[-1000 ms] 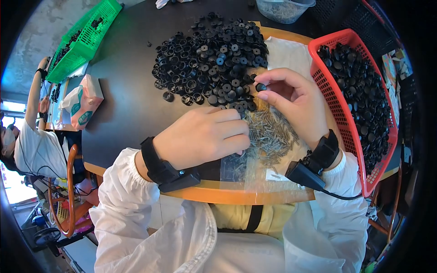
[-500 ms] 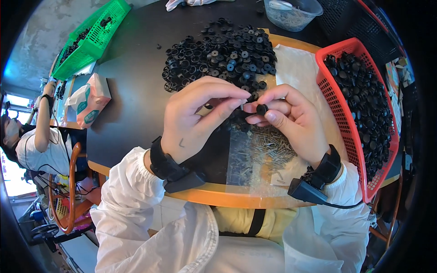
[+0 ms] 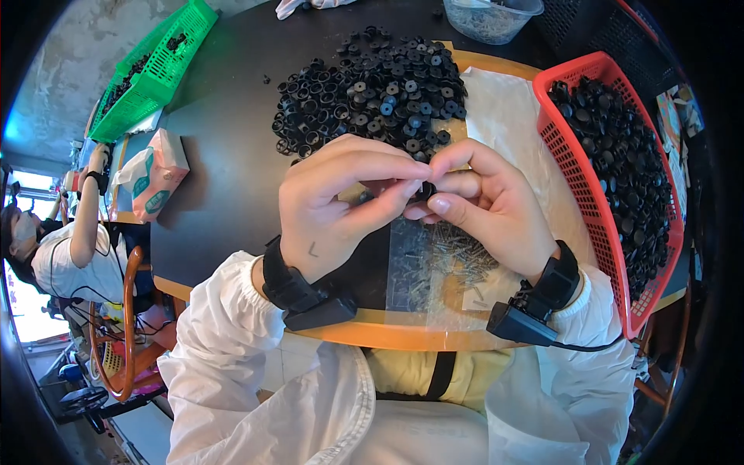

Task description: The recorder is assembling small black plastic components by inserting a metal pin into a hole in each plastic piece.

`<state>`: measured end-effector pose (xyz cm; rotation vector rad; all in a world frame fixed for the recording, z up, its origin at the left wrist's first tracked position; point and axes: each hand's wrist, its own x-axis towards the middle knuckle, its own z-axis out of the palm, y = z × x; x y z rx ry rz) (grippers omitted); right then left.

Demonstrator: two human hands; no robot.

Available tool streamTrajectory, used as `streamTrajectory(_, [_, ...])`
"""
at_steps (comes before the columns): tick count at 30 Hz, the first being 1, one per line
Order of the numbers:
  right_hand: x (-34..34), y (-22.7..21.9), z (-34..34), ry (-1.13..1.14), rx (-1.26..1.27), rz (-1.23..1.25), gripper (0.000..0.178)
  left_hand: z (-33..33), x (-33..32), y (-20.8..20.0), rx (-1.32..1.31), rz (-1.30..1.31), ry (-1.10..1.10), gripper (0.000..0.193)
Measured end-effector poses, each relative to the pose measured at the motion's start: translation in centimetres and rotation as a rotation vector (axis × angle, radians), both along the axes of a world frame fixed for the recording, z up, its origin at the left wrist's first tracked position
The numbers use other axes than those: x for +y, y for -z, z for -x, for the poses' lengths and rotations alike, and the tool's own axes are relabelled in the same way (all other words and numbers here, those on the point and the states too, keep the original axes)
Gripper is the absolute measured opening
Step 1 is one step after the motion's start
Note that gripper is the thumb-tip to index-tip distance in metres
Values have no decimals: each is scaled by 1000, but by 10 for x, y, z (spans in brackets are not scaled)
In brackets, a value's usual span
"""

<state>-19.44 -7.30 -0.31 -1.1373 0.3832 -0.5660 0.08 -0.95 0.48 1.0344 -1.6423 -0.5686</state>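
My left hand (image 3: 341, 194) is closed in a pinch, thumb and forefinger together on a small metal screw, mostly hidden by the fingertips. Meeting it from the right, my right hand (image 3: 488, 201) grips a small round black plastic knob (image 3: 427, 191) between thumb and fingers. Screw and knob are at the same spot; whether they touch is covered by fingers. Beneath the hands lie many loose screws (image 3: 457, 260) on clear plastic. Beyond them spreads a heap of black ring-shaped plastic parts (image 3: 372, 97) with holes in their middles.
A red basket (image 3: 577, 182) full of black knobs stands at the right. A clear tub (image 3: 492, 23) sits at the far edge, beside a dark crate (image 3: 597, 46). To the left are a tissue pack (image 3: 161, 174), a green basket (image 3: 159, 74) and a seated co-worker (image 3: 85, 240).
My hands have come together: the right hand moved left, bringing the black knob to the left fingertips. The view has shifted slightly. The co-worker's arm has moved a little.
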Motion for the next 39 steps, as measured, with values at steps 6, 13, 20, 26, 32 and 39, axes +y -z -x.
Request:
streamTrajectory(6, [2,0,1,2,-47,-20,20,0,-2,0,-60,89,-25,22])
streamTrajectory(13, [3,-4,5,4,-30,-57,21,-5,-4,-6,-421,425,-104,32])
streamTrajectory(20, [1,-6,2,105,41,5,20,-2,0,-12,-478,447,-159,35])
streamTrajectory(26, [-5,-3,7,267,33,56,24,-52,-9,-28,-686,421,-327,31])
streamTrajectory(32, [-9,1,7,307,-10,46,22,-69,-8,-13,-750,158,-17,27])
streamTrajectory(39, [-7,1,6,290,13,119,20,-58,-4,-16,-807,85,88,33])
